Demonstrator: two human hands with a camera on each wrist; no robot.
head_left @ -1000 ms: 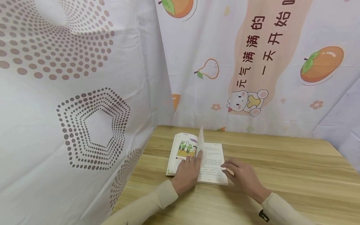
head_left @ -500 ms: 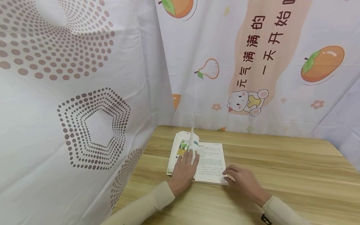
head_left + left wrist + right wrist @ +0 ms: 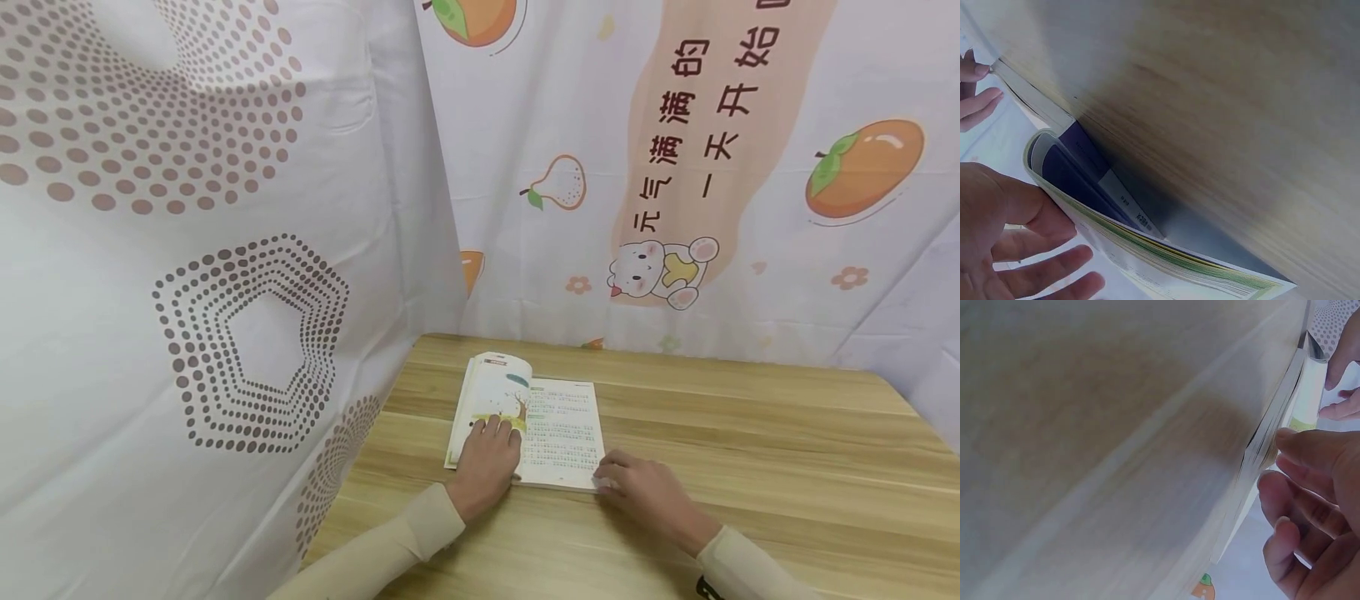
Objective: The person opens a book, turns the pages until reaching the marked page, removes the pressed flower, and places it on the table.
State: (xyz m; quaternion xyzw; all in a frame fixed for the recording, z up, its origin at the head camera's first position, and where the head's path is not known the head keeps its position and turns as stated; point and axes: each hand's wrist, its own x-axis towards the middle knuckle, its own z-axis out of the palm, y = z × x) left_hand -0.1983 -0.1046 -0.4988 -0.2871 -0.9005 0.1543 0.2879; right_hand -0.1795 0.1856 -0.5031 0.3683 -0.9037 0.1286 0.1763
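A book lies open on the desk, just below the middle of the head view, its foot toward the bottom of the frame. The left page carries a coloured picture with a bare tree; the right page is mostly rows of small print.

The left hand rests on the lower part of the left page, its fingers relaxed and slightly apart, with nothing gripped. The left wrist view suggests why it lies there: that half arches up from the purple spine, leaving a shadowed hollow beneath, so the leaves would probably spring back without some weight on them.

The right hand is at the lower right corner of the right page. Its fingers are bent, and in the right wrist view the thumb tip meets the edges of the leaves; whether a leaf is pinched between thumb and finger, I cannot tell. A corner is likely chosen because single leaves come away most readily there, and the touch may also steady the book.

A dotted sheet hangs at the left of the frame, and a fruit-printed sheet hangs behind the desk.
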